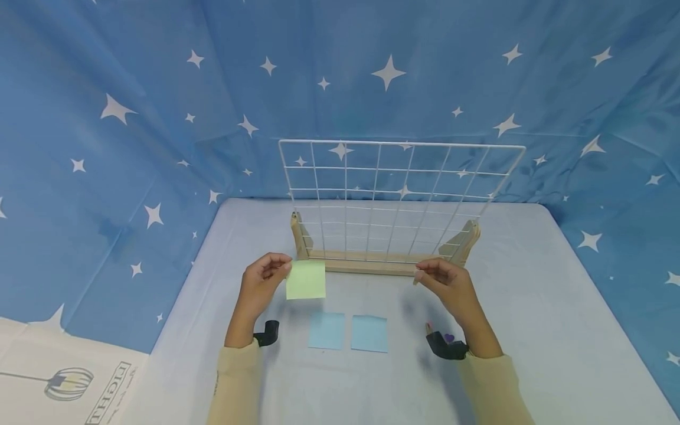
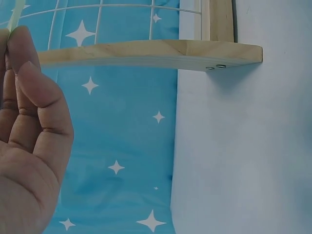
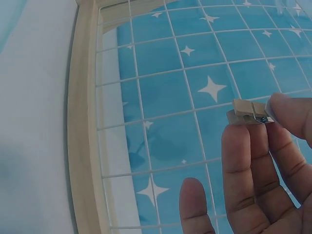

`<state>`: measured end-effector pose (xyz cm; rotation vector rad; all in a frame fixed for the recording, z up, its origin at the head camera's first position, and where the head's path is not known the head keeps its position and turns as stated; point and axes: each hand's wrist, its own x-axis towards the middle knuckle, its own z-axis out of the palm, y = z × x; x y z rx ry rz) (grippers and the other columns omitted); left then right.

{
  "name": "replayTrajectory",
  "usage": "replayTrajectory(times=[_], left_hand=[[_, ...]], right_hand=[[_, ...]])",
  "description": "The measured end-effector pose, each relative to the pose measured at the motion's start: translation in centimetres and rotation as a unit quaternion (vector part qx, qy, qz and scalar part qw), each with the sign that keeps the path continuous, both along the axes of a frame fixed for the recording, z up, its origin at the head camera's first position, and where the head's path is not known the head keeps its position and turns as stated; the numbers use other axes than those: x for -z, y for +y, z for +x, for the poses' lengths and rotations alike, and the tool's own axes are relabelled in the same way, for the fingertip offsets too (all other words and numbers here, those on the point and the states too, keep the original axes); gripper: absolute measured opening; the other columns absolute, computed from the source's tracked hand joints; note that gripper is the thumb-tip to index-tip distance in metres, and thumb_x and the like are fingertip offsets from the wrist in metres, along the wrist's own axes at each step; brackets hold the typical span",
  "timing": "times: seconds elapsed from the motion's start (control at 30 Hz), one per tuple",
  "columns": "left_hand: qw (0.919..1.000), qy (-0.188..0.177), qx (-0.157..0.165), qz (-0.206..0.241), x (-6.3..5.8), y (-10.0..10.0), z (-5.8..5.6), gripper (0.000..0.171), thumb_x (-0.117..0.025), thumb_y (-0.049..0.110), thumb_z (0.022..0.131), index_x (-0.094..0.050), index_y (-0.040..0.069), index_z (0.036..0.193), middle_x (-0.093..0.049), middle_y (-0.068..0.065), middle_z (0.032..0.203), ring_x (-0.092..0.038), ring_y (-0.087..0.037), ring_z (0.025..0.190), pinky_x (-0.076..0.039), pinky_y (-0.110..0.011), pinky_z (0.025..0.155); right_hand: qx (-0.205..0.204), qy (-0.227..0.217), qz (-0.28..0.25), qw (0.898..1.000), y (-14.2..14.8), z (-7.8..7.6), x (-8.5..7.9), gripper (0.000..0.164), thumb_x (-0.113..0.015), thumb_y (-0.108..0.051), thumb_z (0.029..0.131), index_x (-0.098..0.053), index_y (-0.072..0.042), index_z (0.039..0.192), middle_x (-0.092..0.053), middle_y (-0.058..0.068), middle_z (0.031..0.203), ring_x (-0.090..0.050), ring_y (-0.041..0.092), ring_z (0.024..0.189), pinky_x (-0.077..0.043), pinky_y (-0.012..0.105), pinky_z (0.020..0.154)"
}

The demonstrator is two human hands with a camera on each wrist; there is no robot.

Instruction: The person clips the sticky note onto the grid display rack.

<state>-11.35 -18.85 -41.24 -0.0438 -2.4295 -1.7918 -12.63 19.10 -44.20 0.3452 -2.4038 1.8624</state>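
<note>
My left hand (image 1: 261, 282) pinches a yellow-green sticky note (image 1: 306, 280) by its left edge, holding it up before the left end of a wooden stand (image 1: 366, 267). In the left wrist view only a thin strip of the note (image 2: 16, 13) shows above the fingertips. Between thumb and fingers of my right hand (image 1: 451, 290) is a small wooden clothespin (image 3: 249, 108), with its metal spring visible in the right wrist view. A white wire grid (image 1: 402, 143) stands upright in the stand, behind both hands. Two blue sticky notes (image 1: 326, 331) lie side by side on the table, below and between the hands.
By the right wrist lie a purple heart-shaped piece (image 1: 449, 338) and a small thing (image 1: 429, 326), partly hidden by the black wrist camera mount (image 1: 445, 347). A blue curtain (image 1: 435, 77) with white stars hangs behind the white table (image 1: 249, 230).
</note>
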Motion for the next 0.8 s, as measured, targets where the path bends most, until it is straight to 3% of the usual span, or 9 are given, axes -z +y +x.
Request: replayTrajectory(times=[0.03, 0.2, 0.47, 0.8], left_hand=[[1.0, -0.001, 0.001, -0.003, -0.5, 0.2, 0.2, 0.019, -0.065, 0.008, 0.097, -0.067, -0.006, 0.11, -0.067, -0.018, 0.102, -0.062, -0.018, 0.086, -0.05, -0.021, 0.074], [0.9998, 0.013, 0.011, -0.005, -0.8, 0.2, 0.0, 0.019, -0.064, 0.008, 0.098, -0.067, -0.007, 0.11, -0.067, -0.018, 0.101, -0.061, -0.014, 0.086, -0.05, -0.02, 0.075], [0.9998, 0.014, 0.01, 0.009, 1.4, -0.4, -1.5, 0.02, -0.066, 0.011, 0.097, -0.068, -0.003, 0.111, -0.067, -0.016, 0.103, -0.061, -0.016, 0.088, -0.05, -0.02, 0.075], [0.9992, 0.037, 0.015, 0.007, 1.0, -0.1, -2.0, 0.022, -0.069, 0.023, 0.096, -0.07, 0.004, 0.108, -0.068, -0.01, 0.1, -0.063, -0.021, 0.088, -0.052, -0.023, 0.076]], right_hand=[[-0.002, 0.003, 0.0, 1.0, 0.0, 0.0, 0.0, 0.019, -0.069, -0.006, 0.094, -0.067, 0.008, 0.107, -0.069, 0.014, 0.099, -0.067, 0.007, 0.085, -0.054, 0.018, 0.077], [-0.004, 0.009, 0.008, 1.0, -0.1, -0.2, -0.3, 0.018, -0.07, -0.007, 0.094, -0.068, 0.005, 0.106, -0.07, 0.013, 0.098, -0.068, 0.008, 0.084, -0.054, 0.018, 0.075], [-0.007, 0.022, 0.03, 0.999, -0.2, -0.5, -0.6, 0.017, -0.071, -0.004, 0.092, -0.069, 0.004, 0.107, -0.069, 0.016, 0.101, -0.066, 0.006, 0.085, -0.054, 0.017, 0.073], [0.004, 0.029, 0.056, 0.998, -0.4, -0.7, -1.6, 0.019, -0.071, -0.005, 0.092, -0.069, 0.005, 0.108, -0.069, 0.016, 0.102, -0.065, 0.005, 0.085, -0.053, 0.016, 0.074]])
